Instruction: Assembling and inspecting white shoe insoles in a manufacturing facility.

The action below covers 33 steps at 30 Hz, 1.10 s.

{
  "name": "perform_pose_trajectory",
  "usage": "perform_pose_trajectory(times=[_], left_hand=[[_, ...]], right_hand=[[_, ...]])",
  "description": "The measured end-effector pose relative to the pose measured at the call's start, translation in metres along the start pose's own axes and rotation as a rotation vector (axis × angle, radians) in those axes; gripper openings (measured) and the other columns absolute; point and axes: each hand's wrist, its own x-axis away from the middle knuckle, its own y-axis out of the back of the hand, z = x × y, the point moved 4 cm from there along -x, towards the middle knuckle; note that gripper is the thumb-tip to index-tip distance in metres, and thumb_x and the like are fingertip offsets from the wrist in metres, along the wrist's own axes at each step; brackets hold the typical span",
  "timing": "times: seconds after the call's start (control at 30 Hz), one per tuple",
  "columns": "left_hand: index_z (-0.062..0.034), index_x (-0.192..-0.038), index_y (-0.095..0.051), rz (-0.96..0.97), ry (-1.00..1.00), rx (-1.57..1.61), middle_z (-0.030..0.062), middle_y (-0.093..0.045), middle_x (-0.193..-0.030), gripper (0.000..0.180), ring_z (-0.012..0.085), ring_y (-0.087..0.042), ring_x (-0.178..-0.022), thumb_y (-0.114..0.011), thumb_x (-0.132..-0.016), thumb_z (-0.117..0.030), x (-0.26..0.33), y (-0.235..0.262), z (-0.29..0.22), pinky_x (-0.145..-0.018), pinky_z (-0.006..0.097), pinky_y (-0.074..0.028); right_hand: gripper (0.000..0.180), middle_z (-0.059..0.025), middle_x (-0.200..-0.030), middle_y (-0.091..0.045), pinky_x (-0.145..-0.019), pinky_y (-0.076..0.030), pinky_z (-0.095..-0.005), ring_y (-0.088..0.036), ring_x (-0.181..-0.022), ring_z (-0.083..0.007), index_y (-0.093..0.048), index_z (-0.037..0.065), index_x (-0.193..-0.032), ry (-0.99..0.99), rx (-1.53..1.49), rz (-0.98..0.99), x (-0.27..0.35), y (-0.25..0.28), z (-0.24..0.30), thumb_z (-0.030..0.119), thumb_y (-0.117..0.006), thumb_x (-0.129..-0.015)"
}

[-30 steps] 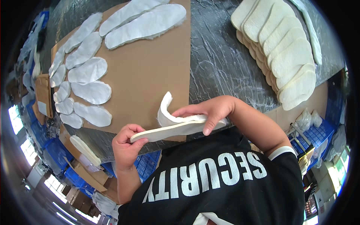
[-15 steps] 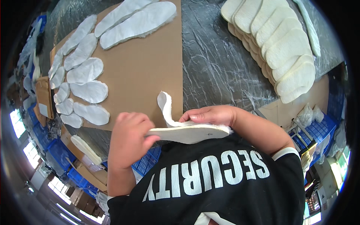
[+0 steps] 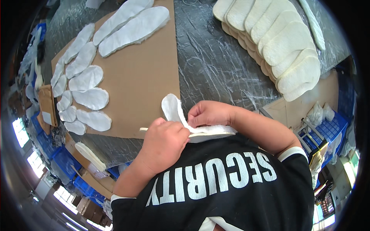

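Note:
My left hand (image 3: 165, 142) is closed around a cream felt insole (image 3: 216, 135) held edge-on in front of my chest; its narrow tip pokes out past the left side of the hand. Along the insole lies a white fleece insole layer (image 3: 172, 108), whose free end bends upward between my hands with its smooth side showing. My right hand (image 3: 212, 114) has its fingers curled in a pinch at the fleece layer, by the bend. Its fingertips are partly hidden, as is the part of the insole under the left hand.
On the table's left, a brown cardboard sheet (image 3: 138, 77) bears several white fleece insoles (image 3: 135, 30). Overlapping cream insoles (image 3: 283, 42) lie in stacked rows at far right, beside a rolled white strip (image 3: 313, 25). Blue crates (image 3: 325, 129) stand beyond the table.
My left hand has shifted right along the insole, toward the fleece bend. The right hand has lifted slightly and its fingers have curled. The fleece's free end now shows more of its smooth face.

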Motion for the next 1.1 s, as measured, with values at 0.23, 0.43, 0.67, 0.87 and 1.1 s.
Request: perform_pose_trajectory(times=[0.23,0.43,0.67,0.87,1.1], left_hand=[[-0.0064,-0.076,-0.062,-0.038,-0.008,0.007,0.0055,-0.062,-0.072,0.016,0.0245,-0.061,-0.070,-0.076,-0.069,-0.012,-0.002,-0.006,-0.001,-0.065,0.038,-0.042],[-0.0077,-0.072,-0.058,-0.035,-0.163,-0.071,0.0041,-0.057,-0.068,0.011,0.0216,-0.059,-0.067,-0.068,-0.068,-0.012,-0.005,-0.012,-0.008,-0.063,0.036,-0.041],[-0.0092,-0.070,-0.054,0.078,-0.422,-0.147,0.0008,-0.052,-0.068,0.007,0.0169,-0.055,-0.066,-0.058,-0.067,-0.015,-0.002,-0.013,-0.038,-0.061,0.031,-0.041],[-0.0042,-0.082,-0.060,-0.006,-0.167,-0.118,0.0061,-0.063,-0.093,0.017,0.0225,-0.062,-0.078,-0.071,-0.075,-0.015,-0.009,-0.010,-0.018,-0.067,0.036,-0.045],[-0.0048,-0.079,-0.063,0.003,-0.131,0.072,0.0052,-0.066,-0.113,0.012,0.0223,-0.066,-0.083,-0.070,-0.077,-0.014,-0.010,-0.012,-0.008,-0.070,0.036,-0.048]], right_hand=[[0.028,0.0016,-0.067,-0.059,-0.062,-0.042,-0.0279,-0.050,-0.065,-0.0087,-0.065,0.005,-0.075,0.110,0.272,-0.052,0.014,-0.004,0.006,0.030,-0.070,-0.086],[0.015,-0.0039,-0.067,-0.061,-0.062,-0.044,-0.0303,-0.053,-0.064,-0.0118,-0.066,0.001,-0.078,0.161,0.428,-0.221,0.013,0.003,0.010,0.017,-0.065,-0.079],[0.016,-0.0022,-0.073,-0.064,-0.064,-0.046,-0.0283,-0.056,-0.069,-0.0098,-0.069,0.000,-0.083,0.127,0.169,-0.545,0.011,0.017,0.003,0.016,-0.066,-0.085],[0.040,-0.0029,-0.075,-0.063,-0.066,-0.048,-0.0249,-0.058,-0.070,-0.0095,-0.067,0.002,-0.083,0.169,-0.055,-0.246,0.004,0.010,-0.012,0.034,-0.051,-0.100],[0.060,-0.0110,-0.096,-0.065,-0.084,-0.048,-0.0299,-0.061,-0.090,-0.0167,-0.066,-0.001,-0.100,0.197,-0.089,-0.120,0.023,0.019,-0.023,0.051,-0.038,-0.100]])
